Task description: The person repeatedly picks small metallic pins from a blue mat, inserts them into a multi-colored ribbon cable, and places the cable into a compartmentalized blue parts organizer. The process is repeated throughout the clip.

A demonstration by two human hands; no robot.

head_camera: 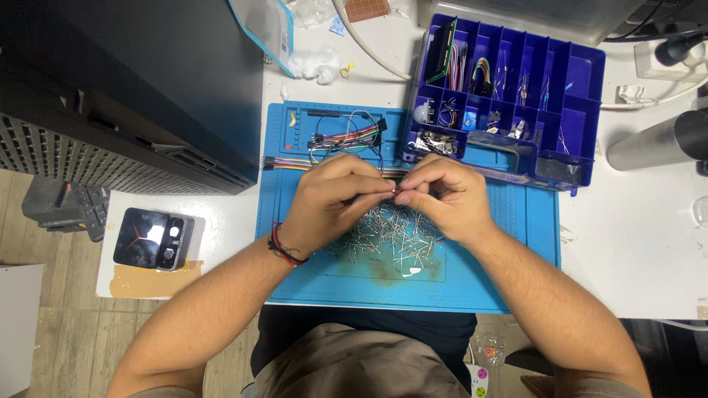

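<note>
At the left edge of the white table (634,243) sit a big black case (125,88) and a small glossy black box (153,238). Mid-frame, over the blue rubbery mat (509,276), the left hand (324,203) and right hand (450,195) meet, fingers pressed together, pinching a tiny red part (399,196) above a heap of thin metal leads (391,239). A steady, light pinch seems wise, since such leads bend easily; upper right stands a blue plastic compartment box (575,118).

Both hands (394,195) pinch a small red part (399,194) over blue mat (509,280)

White desk (641,250), wood-plank floor (44,339), black cabinet (125,88) left.
</note>
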